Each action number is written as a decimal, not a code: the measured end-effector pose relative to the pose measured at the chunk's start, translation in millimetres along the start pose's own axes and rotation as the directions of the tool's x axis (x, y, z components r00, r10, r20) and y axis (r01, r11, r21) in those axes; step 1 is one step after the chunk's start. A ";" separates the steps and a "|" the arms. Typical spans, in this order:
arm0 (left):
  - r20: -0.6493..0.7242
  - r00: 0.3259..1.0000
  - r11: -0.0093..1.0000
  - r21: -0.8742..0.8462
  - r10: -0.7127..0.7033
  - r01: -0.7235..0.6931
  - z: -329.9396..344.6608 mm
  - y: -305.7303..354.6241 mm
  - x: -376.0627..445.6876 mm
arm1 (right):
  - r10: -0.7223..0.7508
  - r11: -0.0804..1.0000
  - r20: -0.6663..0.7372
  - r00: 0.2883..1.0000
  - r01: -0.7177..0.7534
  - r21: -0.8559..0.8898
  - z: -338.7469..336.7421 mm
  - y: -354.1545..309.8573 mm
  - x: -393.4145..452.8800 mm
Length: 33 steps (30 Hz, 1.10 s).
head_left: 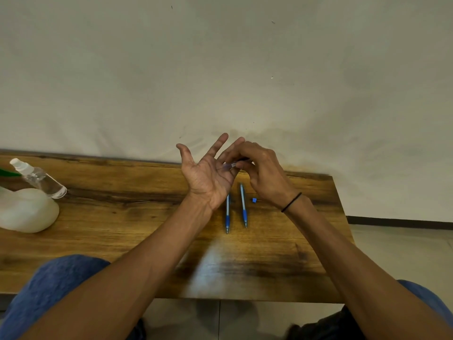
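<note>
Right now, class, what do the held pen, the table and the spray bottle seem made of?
Slim blue-tinted pen: likely plastic, translucent and glossy, with a printed label. Brown table: wood or wood-look laminate; grain and knots show, with a dull sheen. Clear spray bottle: transparent plastic, probably; the table shows through.

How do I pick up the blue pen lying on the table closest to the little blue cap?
Pinch the pen at its blue grip, near the tip that points toward you. Come straight down from above, thumb on one long side and finger on the other. It lies flat on the table, and the gap to the other pen leaves room for fingertips.
</note>
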<state>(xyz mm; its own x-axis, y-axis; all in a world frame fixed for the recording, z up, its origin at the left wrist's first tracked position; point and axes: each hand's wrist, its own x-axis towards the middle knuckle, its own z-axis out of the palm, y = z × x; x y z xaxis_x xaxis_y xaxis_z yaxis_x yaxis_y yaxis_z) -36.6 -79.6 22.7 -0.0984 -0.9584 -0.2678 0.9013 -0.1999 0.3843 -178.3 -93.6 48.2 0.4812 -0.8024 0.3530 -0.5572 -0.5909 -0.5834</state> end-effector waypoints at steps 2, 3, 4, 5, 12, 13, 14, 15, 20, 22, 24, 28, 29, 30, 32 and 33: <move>0.003 1.000 1.000 0.029 0.005 -0.005 -0.1 1.5 0.8 | 0.022 0.999 -0.020 1.000 -0.021 0.042 -1.1 1.4 0.0; -0.004 1.000 0.998 0.056 0.013 -0.013 -0.4 2.6 1.4 | 0.041 0.997 -0.032 0.999 -0.039 0.062 -2.2 2.7 0.2; -0.025 0.999 0.995 0.100 0.028 -0.026 -0.4 4.1 2.4 | 0.064 0.995 -0.047 0.997 -0.060 0.081 -3.6 4.3 0.5; -0.060 0.997 0.985 0.166 0.050 -0.040 -0.2 5.8 3.6 | 0.084 0.992 -0.062 0.994 -0.078 0.097 -5.3 6.0 0.6; -0.186 0.944 0.731 0.678 0.272 -0.077 -1.6 18.8 7.4 | 0.233 0.963 -0.143 0.962 -0.208 0.172 -16.2 17.1 -0.9; -0.161 0.945 0.694 0.714 0.286 -0.088 -2.0 18.8 7.3 | 0.246 0.958 -0.154 0.957 -0.215 0.188 -17.4 17.9 -1.2; -0.134 0.947 0.662 0.743 0.293 -0.100 -2.0 17.8 7.4 | 0.253 0.955 -0.162 0.954 -0.220 0.198 -18.4 18.6 -1.4; -0.110 0.949 0.639 0.761 0.295 -0.110 -1.8 15.7 7.5 | 0.257 0.954 -0.167 0.952 -0.222 0.201 -19.2 19.0 -1.6; -0.040 0.953 0.576 0.804 0.300 -0.148 -1.7 3.1 7.9 | 0.258 0.952 -0.175 0.950 -0.219 0.212 -20.0 18.8 -0.7; -0.021 0.952 0.558 0.814 0.306 -0.161 -2.9 1.7 8.0 | 0.260 0.952 -0.169 0.951 -0.223 0.212 -19.7 18.8 -0.7; -0.005 0.949 0.541 0.822 0.316 -0.176 -4.5 1.4 8.7 | 0.261 0.952 -0.164 0.951 -0.225 0.207 -18.9 18.7 -0.8; 0.022 0.945 0.517 0.833 0.325 -0.198 -5.7 2.2 8.4 | 0.267 0.951 -0.165 0.950 -0.232 0.203 -18.0 18.7 -0.3; 0.031 0.945 0.515 0.832 0.326 -0.206 -5.6 2.8 8.0 | 0.269 0.951 -0.166 0.949 -0.234 0.203 -18.0 18.7 -0.2; 0.041 0.944 0.511 0.833 0.328 -0.214 -5.3 3.8 7.7 | 0.271 0.950 -0.168 0.948 -0.236 0.204 -18.2 18.8 -0.1; 0.061 0.940 0.496 0.837 0.335 -0.232 -4.9 6.0 7.5 | 0.275 0.949 -0.171 0.946 -0.239 0.206 -19.0 19.3 -0.3; 0.070 0.938 0.488 0.839 0.340 -0.240 -4.8 7.2 7.6 | 0.278 0.948 -0.171 0.945 -0.241 0.209 -19.7 19.7 -0.6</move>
<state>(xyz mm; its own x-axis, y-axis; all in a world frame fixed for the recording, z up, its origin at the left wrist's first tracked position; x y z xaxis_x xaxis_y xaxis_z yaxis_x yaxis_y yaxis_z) -28.8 -87.3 19.2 0.1851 -0.9810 -0.0585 0.1093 -0.0386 0.9933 -202.8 -106.5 51.0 0.1844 -0.9371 0.2963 -0.5030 -0.3490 -0.7907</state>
